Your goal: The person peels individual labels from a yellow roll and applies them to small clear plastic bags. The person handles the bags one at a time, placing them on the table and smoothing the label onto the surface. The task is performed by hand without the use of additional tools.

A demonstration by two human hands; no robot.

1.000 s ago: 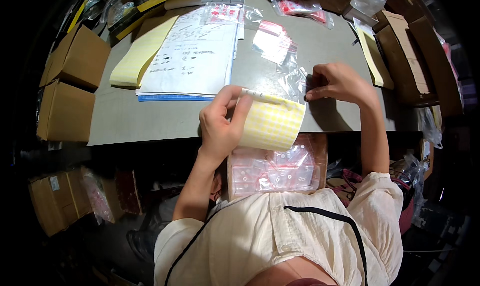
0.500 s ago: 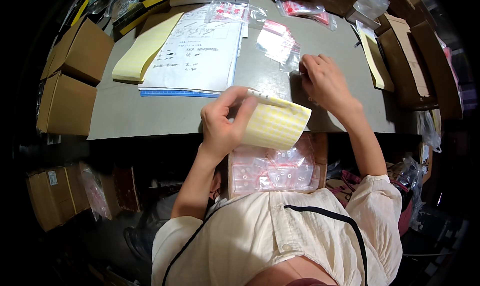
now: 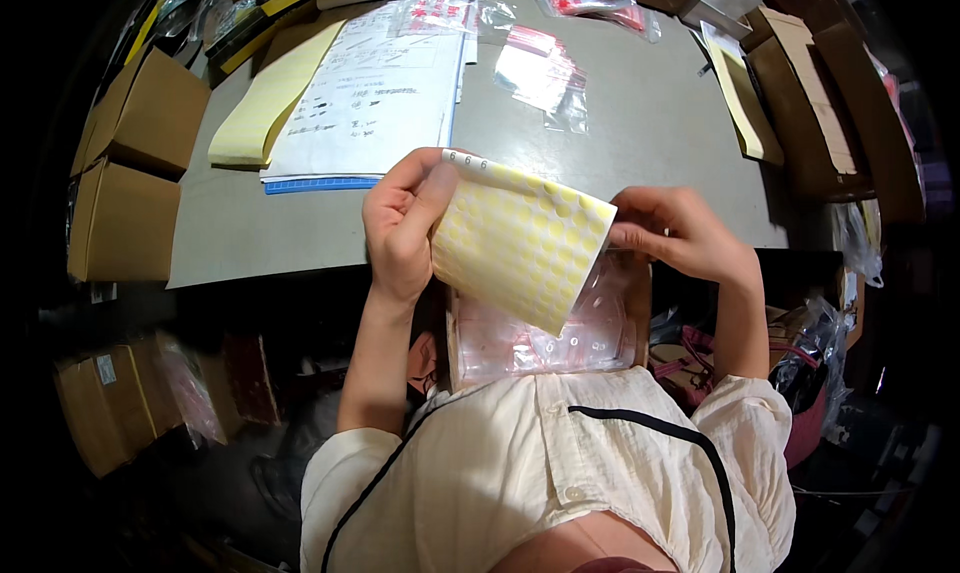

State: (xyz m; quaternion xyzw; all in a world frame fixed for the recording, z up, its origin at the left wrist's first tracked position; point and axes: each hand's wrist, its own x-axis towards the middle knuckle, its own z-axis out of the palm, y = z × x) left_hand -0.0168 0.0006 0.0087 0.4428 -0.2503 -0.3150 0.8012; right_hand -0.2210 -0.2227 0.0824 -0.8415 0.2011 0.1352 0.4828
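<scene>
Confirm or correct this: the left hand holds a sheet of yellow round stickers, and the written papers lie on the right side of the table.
One error: the written papers lie on the left side of the table, as the head view shows. The left hand does hold the sheet of yellow round stickers.

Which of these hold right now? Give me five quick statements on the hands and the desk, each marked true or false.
1. The left hand grips the yellow-dotted sticker sheet. True.
2. The right hand rests on the handwritten papers. False: the right hand is by the sheet's right edge; whether it touches the sheet is unclear.
3. The open box in front of the person's torso contains clear bags. True.
4. The handwritten papers lie on the right side of the desk. False: the handwritten papers lie on the left side of the desk.
5. Small overlapping bags lie on the desk beyond the hands. True.
</scene>
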